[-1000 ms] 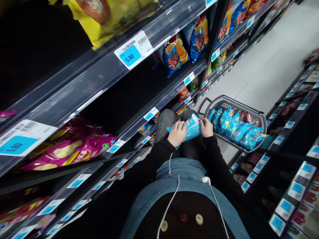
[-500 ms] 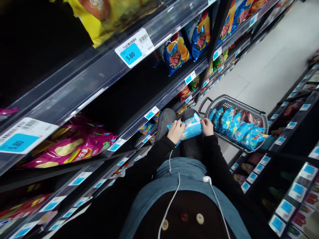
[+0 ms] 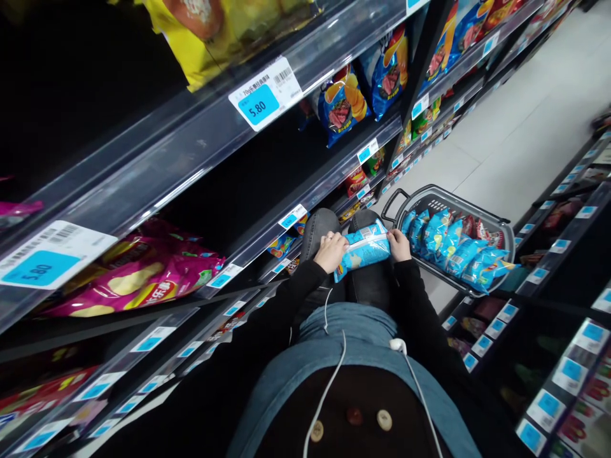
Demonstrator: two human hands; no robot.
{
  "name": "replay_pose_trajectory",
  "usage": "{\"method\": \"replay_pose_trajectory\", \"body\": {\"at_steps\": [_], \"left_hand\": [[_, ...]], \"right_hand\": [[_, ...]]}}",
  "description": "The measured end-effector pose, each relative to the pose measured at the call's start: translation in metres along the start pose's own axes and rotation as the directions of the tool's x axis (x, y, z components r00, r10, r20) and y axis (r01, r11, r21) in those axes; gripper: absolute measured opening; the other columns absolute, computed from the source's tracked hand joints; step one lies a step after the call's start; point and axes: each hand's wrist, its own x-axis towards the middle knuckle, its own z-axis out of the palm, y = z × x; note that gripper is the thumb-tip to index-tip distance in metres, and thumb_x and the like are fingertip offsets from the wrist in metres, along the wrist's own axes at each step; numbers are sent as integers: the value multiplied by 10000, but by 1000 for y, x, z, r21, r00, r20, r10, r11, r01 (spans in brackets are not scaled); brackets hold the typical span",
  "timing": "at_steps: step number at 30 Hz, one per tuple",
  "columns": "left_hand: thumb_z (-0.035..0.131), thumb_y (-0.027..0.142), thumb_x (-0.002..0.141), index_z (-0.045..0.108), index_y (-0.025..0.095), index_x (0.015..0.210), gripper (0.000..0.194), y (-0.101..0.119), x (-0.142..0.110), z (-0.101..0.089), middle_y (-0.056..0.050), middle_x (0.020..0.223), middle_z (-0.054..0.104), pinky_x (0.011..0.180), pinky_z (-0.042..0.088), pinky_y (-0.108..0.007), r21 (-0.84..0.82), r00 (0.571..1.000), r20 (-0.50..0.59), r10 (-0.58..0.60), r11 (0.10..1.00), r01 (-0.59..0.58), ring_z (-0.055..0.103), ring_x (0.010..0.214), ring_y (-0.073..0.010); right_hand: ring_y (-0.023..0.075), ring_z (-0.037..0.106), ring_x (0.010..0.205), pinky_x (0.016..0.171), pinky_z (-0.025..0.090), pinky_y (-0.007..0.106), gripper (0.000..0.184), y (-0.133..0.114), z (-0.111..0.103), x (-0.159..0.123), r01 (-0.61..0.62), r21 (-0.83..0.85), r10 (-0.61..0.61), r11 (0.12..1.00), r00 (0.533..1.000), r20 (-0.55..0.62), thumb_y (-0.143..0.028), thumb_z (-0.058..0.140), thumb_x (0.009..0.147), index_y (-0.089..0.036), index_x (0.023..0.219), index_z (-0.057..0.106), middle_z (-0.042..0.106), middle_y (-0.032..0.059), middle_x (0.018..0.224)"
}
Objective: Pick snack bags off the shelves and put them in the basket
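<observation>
A blue packet [image 3: 366,248] was held over the lap [image 3: 370,285], its eight-o'clock end gripped by the left hand's [image 3: 330,252] fingers, its two-o'clock end pinched by the right hand's [image 3: 399,245]; the nearer, right hand was flanked at three o'clock by the basket [image 3: 508,236].

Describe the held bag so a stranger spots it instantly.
Find the basket in the aisle. Left of it in view, by the knees, left hand and right hand hold a blue bag. Unlike the blue packs in the basket, it's between both hands.
</observation>
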Motion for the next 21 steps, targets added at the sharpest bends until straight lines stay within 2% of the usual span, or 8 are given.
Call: {"method": "replay_pose_trajectory", "body": {"at_steps": [4,8,11,13,18,21], "left_hand": [[399,314,898,579,144,929,250,-2,-12,0,-126,973,554,787,369,-375,123,989,-103,106,988,-93,476,936,-257],[351,225,905,583,139,914,247,5,-28,5,-141,940,566,753,384,-371,175,983,-170,74,984,-44,503,911,-262],[311,160,904,586,120,878,279,6,-25,11,-138,898,574,777,385,-375,184,984,-166,61,982,-30,512,895,-257],[322,185,912,582,118,873,271,1,-17,11,-124,887,576,799,384,-372,148,987,-150,60,988,-38,512,889,-248],[342,262,926,573,149,872,263,-20,1,0,-73,864,568,801,386,-321,2,982,-32,188,982,-189,500,867,-198],[368,302,916,591,158,890,267,-25,-4,-4,-92,913,567,820,379,-356,44,970,-100,223,975,-220,484,908,-215]], "right_hand": [[188,501,684,661,388,303,266,4,2,0,-2,-12,2,1000,1000,-3,-458,381,714,-209,665,462,558,30,652],[188,510,693,670,393,303,281,7,4,-1,-3,-17,3,1000,1000,-7,-466,380,731,-207,676,474,569,32,667],[185,506,695,672,393,299,283,8,3,0,5,-17,-5,1000,1000,-2,-470,379,732,-208,678,470,560,27,662],[182,502,689,671,395,298,286,8,1,0,16,-12,-16,1000,1000,10,-471,371,730,-207,677,467,547,24,653],[179,504,693,679,401,301,279,10,-1,4,28,-4,-28,1000,998,54,-464,378,725,-205,677,470,554,29,665],[189,509,688,672,403,308,264,13,1,5,10,-8,-9,1000,998,58,-459,383,727,-212,664,452,555,29,652]]}}
